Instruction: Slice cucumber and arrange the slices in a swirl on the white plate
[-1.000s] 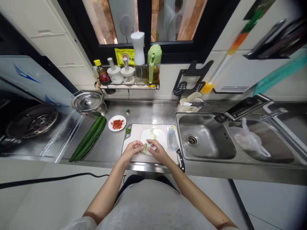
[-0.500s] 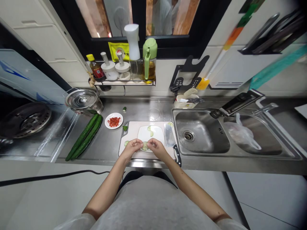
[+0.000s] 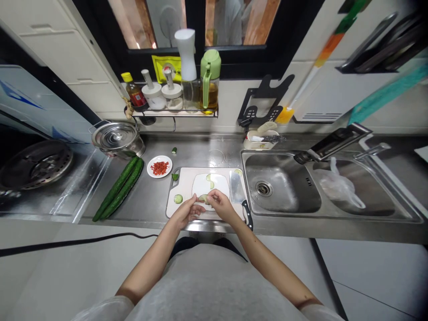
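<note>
In the head view my right hand (image 3: 220, 206) pinches a pale green cucumber slice (image 3: 203, 197) over the near part of a white square plate (image 3: 220, 183). My left hand (image 3: 188, 212) is just left of that slice, its fingers apart and holding nothing that I can see. Two curved cucumber pieces (image 3: 209, 183) lie on the plate's far half. The plate rests on a pale cutting board (image 3: 186, 176). A round cucumber slice (image 3: 178, 199) lies on the board's left side. Along its right side is a kitchen knife (image 3: 237, 189) with a black handle.
Two whole cucumbers (image 3: 120, 187) and a small plate (image 3: 149, 167) of chopped red pieces are to the left. Behind them stands a lidded steel pot (image 3: 117, 136). A double sink (image 3: 284, 189) lies right of the board. The condiment rack (image 3: 197, 114) hangs behind.
My left hand has let go of the slice and its fingers have spread, drawing slightly back. My right hand keeps its pinch. The round slice at the board's left now shows fully.
</note>
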### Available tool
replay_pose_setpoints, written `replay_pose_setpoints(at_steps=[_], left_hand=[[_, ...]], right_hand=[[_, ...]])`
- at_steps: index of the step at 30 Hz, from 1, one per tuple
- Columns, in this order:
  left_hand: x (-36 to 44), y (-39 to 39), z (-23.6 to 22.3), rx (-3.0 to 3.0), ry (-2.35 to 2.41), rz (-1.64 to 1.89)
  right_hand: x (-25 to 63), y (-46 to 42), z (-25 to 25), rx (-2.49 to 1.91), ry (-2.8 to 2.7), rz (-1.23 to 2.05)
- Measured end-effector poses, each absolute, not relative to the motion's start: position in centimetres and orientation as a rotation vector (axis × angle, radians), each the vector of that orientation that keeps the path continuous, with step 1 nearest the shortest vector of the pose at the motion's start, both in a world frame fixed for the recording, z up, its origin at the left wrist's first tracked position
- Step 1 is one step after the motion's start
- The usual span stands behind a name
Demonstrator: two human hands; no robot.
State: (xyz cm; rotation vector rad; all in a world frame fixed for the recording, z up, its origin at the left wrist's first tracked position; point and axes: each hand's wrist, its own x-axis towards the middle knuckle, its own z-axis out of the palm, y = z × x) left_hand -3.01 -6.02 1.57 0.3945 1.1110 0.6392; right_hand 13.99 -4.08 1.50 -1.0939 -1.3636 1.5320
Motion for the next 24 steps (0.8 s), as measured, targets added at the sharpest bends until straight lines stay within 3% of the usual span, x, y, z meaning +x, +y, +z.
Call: replay_pose_setpoints(at_steps=[11,24], left_hand=[[-2.4,-5.7,2.4,0.161,0.964,0.628],[-2.7,-5.3,2.3,0.456,1.060,0.850]], right_hand=[[14.5,-4.1,1.5,-1.117,-1.431,1.502],[15.1,-3.5,1.3,-1.192,-1.415,1.518]])
